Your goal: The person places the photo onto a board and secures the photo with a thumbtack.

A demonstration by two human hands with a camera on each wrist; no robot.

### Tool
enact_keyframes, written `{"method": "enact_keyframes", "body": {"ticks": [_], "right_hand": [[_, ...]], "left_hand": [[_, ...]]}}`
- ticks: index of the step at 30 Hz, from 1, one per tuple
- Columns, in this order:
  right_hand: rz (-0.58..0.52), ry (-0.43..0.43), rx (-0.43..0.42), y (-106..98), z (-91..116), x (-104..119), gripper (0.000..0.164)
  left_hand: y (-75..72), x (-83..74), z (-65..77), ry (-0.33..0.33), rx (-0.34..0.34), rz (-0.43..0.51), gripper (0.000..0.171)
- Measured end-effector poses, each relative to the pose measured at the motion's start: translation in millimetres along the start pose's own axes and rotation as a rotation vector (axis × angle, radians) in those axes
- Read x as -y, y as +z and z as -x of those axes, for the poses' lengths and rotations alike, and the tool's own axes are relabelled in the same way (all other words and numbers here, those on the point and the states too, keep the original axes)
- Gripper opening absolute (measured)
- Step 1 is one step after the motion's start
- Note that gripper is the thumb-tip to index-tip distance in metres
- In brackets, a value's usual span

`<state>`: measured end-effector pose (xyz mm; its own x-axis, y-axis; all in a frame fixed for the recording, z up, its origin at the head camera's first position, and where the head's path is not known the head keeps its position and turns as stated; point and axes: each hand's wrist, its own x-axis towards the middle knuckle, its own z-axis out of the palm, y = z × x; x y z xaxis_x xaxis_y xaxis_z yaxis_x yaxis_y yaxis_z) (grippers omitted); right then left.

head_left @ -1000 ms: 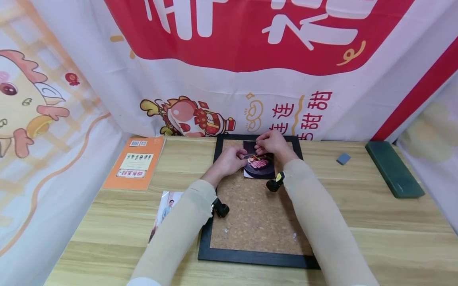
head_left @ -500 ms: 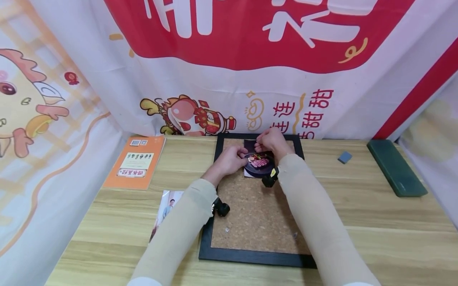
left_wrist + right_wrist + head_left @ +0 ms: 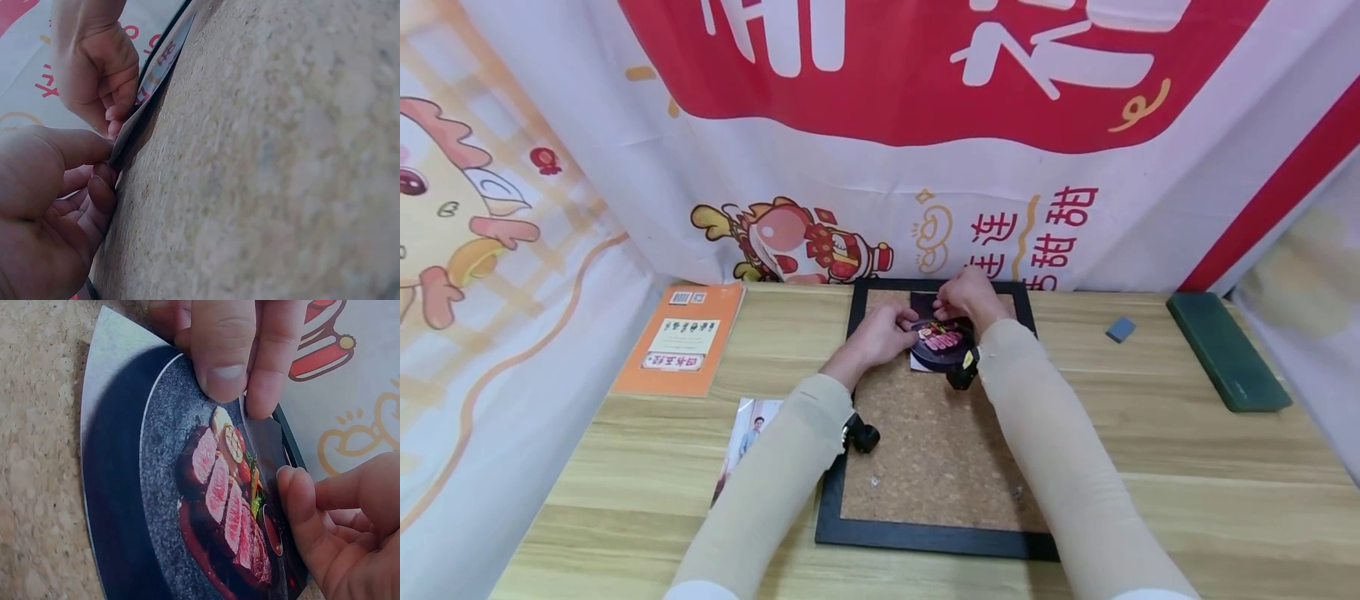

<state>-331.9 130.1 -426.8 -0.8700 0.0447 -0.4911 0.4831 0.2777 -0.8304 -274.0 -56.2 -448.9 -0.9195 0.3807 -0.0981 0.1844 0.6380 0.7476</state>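
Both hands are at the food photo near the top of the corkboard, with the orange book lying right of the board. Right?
Not quite: the orange book lies left of the corkboard, as the head view shows. The rest holds: left hand and right hand are at the food photo near the board's top.

The left forearm [image 3: 767,483] and right forearm [image 3: 1063,446] are stretched forward and angled inward, with the left hand [image 3: 878,335] held in a thumb-and-finger pinch and, close beside it, the right hand [image 3: 970,297] curled at the fingers, its thumb kept near the fingertips.
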Motion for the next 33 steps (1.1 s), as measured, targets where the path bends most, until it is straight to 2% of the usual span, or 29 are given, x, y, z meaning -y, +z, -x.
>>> {"method": "enact_keyframes", "body": {"ticks": [10,14,18,22,29,33], "right_hand": [[0.150,-0.021,-0.020,1,-4,-3,0.015],[0.210,-0.062,-0.034,2,-2,-7,0.016],[0.166,-0.109,-0.032,-1,1,-14,0.012],[0.098,-0.144,0.018,-8,7,-19,0.013],[0.170,-0.278,0.097,-21,19,-23,0.027],[0.210,-0.352,0.103,-27,30,-27,0.032]], "left_hand": [[-0.3,-2.3,1.7,-0.001,-0.002,0.000,0.035],[-0.5,-2.4,2.7,-0.007,-0.005,0.001,0.035],[-0.9,-2.0,3.3,-0.015,-0.009,0.008,0.035],[-1.0,-3.2,4.0,-0.016,-0.010,0.011,0.035],[-4.5,-2.3,7.5,0.013,-0.043,-0.001,0.036],[-9.0,-0.5,12.8,0.020,-0.060,0.021,0.034]]}}
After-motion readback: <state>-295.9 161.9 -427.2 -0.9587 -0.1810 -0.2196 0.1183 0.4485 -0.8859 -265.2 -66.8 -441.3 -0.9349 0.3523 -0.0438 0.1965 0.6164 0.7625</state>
